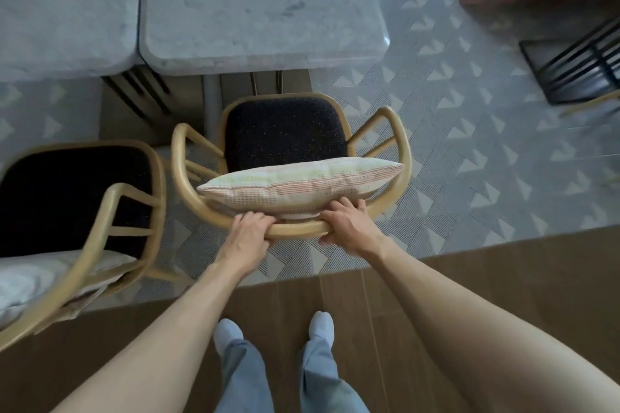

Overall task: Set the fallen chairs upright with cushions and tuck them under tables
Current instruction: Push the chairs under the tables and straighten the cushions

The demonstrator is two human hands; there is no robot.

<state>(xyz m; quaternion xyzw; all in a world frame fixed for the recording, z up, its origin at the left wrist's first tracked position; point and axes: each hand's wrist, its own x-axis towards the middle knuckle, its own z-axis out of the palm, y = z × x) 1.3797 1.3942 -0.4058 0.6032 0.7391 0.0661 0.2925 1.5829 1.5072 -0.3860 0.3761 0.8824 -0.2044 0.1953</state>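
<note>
Both hands, left hand [250, 230] and right hand [349, 224], grip the chair [295, 228] by its curved back rail; the cushion [298, 186] stands just beyond the fingers, against the rail

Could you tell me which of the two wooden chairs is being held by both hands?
The middle wooden armchair carrying the striped cushion, facing the marble table; both hands grip its backrest. The left chair is untouched.
</note>
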